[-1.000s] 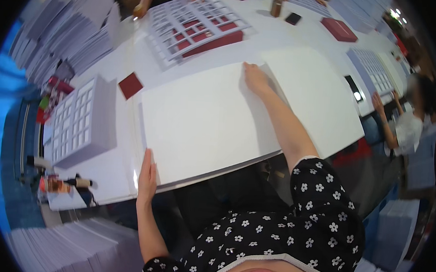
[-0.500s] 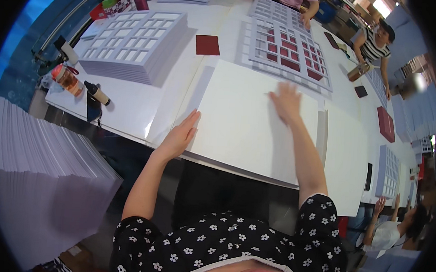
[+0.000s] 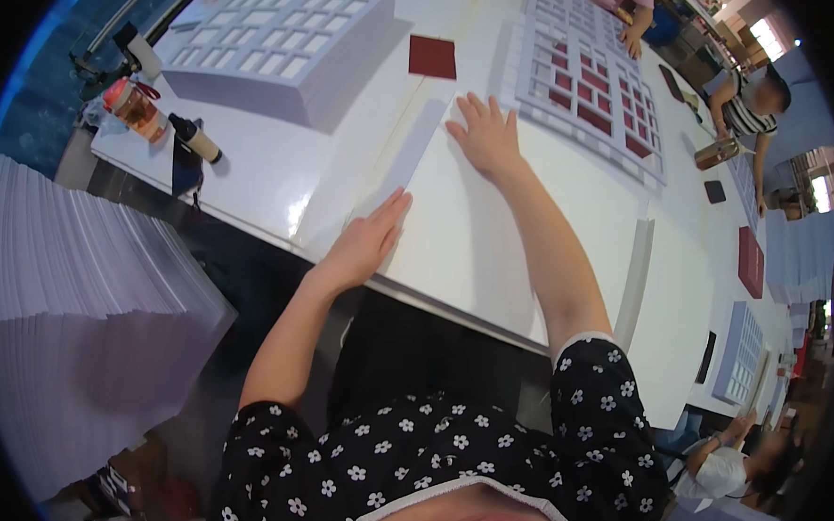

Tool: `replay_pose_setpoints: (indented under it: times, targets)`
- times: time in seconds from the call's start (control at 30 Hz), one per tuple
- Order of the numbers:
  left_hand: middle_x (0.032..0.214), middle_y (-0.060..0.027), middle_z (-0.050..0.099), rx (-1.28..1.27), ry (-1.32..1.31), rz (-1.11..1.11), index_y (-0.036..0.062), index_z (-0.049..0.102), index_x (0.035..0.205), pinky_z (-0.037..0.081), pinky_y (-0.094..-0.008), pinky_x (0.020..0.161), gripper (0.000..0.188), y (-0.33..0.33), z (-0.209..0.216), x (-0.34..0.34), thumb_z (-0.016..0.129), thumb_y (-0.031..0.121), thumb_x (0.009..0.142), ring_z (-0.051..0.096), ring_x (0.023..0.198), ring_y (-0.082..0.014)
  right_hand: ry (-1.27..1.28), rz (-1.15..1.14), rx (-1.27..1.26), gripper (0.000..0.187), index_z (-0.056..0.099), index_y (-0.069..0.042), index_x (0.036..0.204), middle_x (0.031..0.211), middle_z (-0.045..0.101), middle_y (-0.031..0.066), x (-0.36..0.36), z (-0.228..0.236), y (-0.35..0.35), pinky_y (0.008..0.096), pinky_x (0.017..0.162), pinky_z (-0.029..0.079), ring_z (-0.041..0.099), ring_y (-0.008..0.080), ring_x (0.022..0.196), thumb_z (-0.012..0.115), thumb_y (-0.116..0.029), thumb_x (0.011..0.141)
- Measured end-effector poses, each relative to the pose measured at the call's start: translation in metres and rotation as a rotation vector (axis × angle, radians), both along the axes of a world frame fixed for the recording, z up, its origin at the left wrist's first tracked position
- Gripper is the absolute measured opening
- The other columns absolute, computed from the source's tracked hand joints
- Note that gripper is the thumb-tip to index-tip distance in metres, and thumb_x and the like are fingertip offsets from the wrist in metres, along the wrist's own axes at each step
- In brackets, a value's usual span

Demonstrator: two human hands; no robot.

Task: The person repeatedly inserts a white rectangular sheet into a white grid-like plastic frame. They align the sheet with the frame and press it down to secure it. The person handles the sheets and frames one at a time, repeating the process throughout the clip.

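Note:
A large white board (image 3: pixel 479 250) lies on the table in front of me. My left hand (image 3: pixel 366 242) rests along its left edge with fingers stretched out, holding nothing. Near the board's far left corner, my right hand (image 3: pixel 489 140) lies flat with its fingers spread. A light grey strip (image 3: pixel 417 147) runs beside the left edge, between board and tabletop. Just beyond the far edge is a grey lattice frame (image 3: pixel 591 90) with red pieces showing through some of its openings.
Stacked lattice frames (image 3: pixel 282 41) stand at the far left, near a pink-capped bottle (image 3: pixel 134 109) and a dark-topped bottle (image 3: pixel 195 138). A red square (image 3: pixel 432 57) lies beyond the board. A tall sheet stack (image 3: pixel 83 337) rises at lower left. Co-workers are at the far side and right.
My right hand has swept left across the white board, from its far right part to the far left corner. My left hand stays at the left edge. The view has shifted slightly.

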State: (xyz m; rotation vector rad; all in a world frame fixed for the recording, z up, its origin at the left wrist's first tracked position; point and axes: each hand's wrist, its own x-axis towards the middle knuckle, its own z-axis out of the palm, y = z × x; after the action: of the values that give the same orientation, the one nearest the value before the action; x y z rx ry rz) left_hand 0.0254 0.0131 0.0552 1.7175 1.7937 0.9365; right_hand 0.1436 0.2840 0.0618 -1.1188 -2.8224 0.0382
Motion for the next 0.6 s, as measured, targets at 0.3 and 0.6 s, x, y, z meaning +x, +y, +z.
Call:
replay_pose_setpoints:
  times: [0.3,0.6]
  targets:
    - [0.146,-0.0242,0.045,-0.111,-0.229,0.122,0.0044,0.042,0.146,0.046,-0.0427,0.101,0.047,0.000,-0.004,0.003,0.049,0.017,0.101,0.057,0.118,-0.0430,-0.029,0.197,-0.049,0.070,0.022,-0.008,0.156,0.164,0.018,0.0123,0.016,0.004,-0.076,0.0564,0.121,0.008,0.007,0.0382,0.151,0.035,-0.051,0.103]
    - [0.143,-0.0164,0.054,0.002,-0.542,0.171,0.0018,0.046,0.145,0.037,-0.0321,0.109,0.046,-0.002,-0.020,0.006,0.049,0.022,0.104,0.050,0.132,-0.0243,0.037,0.422,-0.097,0.097,0.028,0.002,0.151,0.159,0.024,0.0231,0.082,0.028,-0.229,0.0596,0.118,0.015,0.017,0.0416,0.149,0.062,-0.059,0.085]
